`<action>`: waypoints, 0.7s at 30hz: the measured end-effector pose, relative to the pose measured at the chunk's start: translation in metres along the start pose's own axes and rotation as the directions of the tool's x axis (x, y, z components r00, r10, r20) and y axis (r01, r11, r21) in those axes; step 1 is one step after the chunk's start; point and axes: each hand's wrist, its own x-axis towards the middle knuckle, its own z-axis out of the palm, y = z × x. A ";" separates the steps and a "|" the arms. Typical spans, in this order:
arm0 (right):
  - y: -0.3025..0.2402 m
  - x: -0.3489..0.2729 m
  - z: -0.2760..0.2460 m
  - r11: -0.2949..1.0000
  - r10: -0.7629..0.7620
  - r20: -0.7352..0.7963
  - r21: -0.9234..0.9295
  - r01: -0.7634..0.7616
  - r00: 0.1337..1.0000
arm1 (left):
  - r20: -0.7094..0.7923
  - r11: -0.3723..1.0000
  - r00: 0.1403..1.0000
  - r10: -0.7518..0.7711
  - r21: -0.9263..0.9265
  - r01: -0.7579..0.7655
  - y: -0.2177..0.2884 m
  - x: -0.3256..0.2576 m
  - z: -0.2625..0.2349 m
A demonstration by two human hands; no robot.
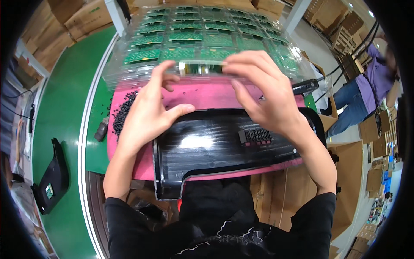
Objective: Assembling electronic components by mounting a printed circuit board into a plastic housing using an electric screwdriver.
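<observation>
Touching blurred circuit board (200, 69), left grip (148, 99) spread, right grip (269, 93) likewise

Your black panel (211, 160) looks to be of hard plastic, smooth and very glossy. The trays (115, 74) seem to be of clear, shiny plastic. Your pink mat (194, 96) appears matt, your shirt (181, 237) is dull black cloth, and the box (345, 181) is matt brown cardboard.

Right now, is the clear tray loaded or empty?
Loaded: green boards sit in rows across the tray. Every slot filled? Cannot tell.
</observation>
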 end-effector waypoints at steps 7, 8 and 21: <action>-0.029 -0.047 -0.051 0.986 0.123 0.204 0.087 -0.143 0.971 | 0.369 0.872 0.907 0.201 -0.489 0.006 0.042 -0.004 0.016; -0.028 -0.053 -0.055 0.992 0.111 0.177 0.036 -0.120 0.978 | 0.358 0.867 0.907 0.223 -0.499 -0.016 0.046 -0.001 0.018; -0.010 -0.120 -0.068 0.937 0.346 -0.089 0.089 -0.339 0.934 | 0.308 0.820 0.949 0.071 -0.559 0.120 0.063 0.011 0.058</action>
